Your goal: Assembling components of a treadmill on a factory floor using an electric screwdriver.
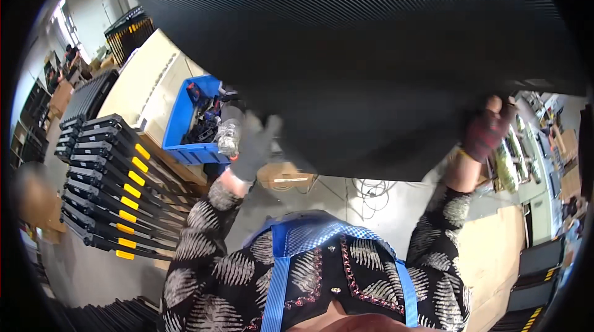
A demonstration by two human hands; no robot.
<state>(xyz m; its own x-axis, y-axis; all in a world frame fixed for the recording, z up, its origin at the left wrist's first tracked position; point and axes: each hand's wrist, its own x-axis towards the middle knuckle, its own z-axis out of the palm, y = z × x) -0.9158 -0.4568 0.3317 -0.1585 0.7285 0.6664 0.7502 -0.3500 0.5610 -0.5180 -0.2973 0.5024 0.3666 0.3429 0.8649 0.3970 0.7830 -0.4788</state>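
A large black sheet (371,109) with a fine ribbed texture fills the upper part of the view, its lower edge curving in front of my chest. My left hand (252,146), in a grey glove, is at the sheet's lower left; its thumb and fingers are apart against it. My right hand (486,131), in a dark red and black glove with bare fingertips, is closed round the sheet's right edge. Just left of my left hand, a blue plastic bin (179,115) holds dark small parts and a clear plastic-wrapped bundle (229,131).
Black frames with yellow tabs (127,202) are stacked at the left. The bin stands on a pale wooden table (148,78). A cardboard box (284,175) and coiled cable (371,193) lie on the floor beyond me. A plywood board (492,251) is at the right.
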